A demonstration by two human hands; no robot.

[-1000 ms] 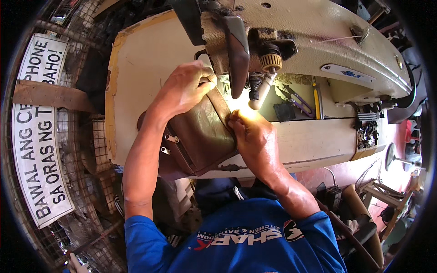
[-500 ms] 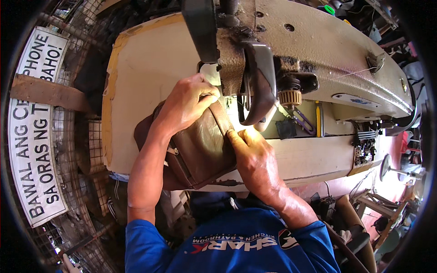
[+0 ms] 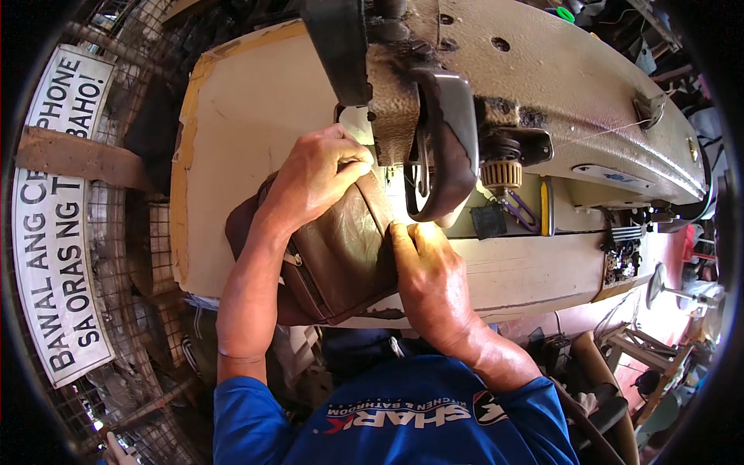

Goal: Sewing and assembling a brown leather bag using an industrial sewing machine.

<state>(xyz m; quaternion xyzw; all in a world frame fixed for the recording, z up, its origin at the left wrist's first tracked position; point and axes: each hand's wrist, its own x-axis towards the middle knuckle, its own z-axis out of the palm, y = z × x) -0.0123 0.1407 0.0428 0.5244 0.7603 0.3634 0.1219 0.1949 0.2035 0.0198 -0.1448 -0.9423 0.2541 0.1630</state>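
Observation:
A brown leather bag [image 3: 353, 256] with a zipper along its near left side lies on the sewing table, its far edge close to the needle area of a sewing machine [image 3: 457, 62]. My left hand [image 3: 322, 167] pinches the bag's upper edge, fingers curled, just left of the machine's head. Lower along the same seam, my right hand [image 3: 428, 260] grips the bag's right edge between thumb and fingers. The fingertips of that hand are partly hidden. A dark curved lever [image 3: 457, 147] hangs from the machine just beyond my right hand.
Right of the needle area lie purple-handled scissors [image 3: 521, 211], a yellow cutter [image 3: 546, 205] and a small dark patch [image 3: 488, 221]. The tabletop [image 3: 248, 101] has a worn, taped left edge. Wire mesh with a white sign [image 3: 62, 225] stands at the left.
Both hands keep their hold on the bag with almost no movement. The view has shifted slightly, so the machine appears a little farther right.

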